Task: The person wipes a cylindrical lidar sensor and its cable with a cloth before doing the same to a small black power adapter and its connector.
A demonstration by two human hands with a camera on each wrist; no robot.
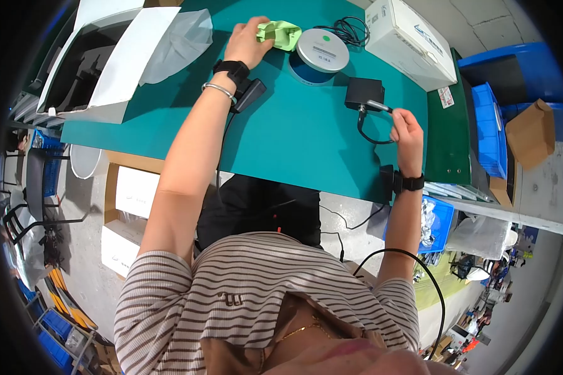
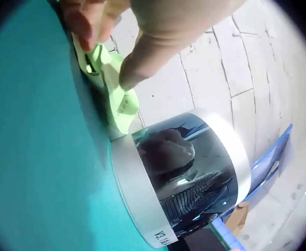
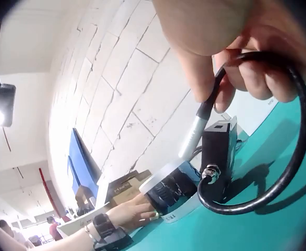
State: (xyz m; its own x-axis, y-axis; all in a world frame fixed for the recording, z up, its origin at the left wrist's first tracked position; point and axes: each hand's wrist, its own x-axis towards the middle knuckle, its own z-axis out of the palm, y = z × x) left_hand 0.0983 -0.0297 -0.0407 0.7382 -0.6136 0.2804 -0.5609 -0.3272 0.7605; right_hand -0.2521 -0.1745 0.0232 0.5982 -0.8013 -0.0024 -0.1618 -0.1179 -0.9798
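At the far edge of the table, my left hand (image 1: pixel 245 45) pinches a light green crumpled paper-like piece (image 1: pixel 285 35) between thumb and fingers. In the left wrist view, the green piece (image 2: pixel 120 99) lies against a round device with a glossy dark band (image 2: pixel 195 172) and white rims. My right hand (image 1: pixel 408 130) grips a black cable near its silver metal plug (image 3: pixel 193 137), which points away from the fingers. The cable (image 3: pixel 304 125) loops round to a threaded socket on a small black box (image 3: pixel 219 151). That box stands on the table, just beyond the right hand.
Behind the round device lies a coiled black cable (image 1: pixel 350 30). A white box (image 1: pixel 413 44) stands at the back right. On the left is an open white carton (image 1: pixel 128 62) with a translucent plastic bag (image 1: pixel 184 47). Blue bins (image 1: pixel 489 128) sit beyond the table's right edge.
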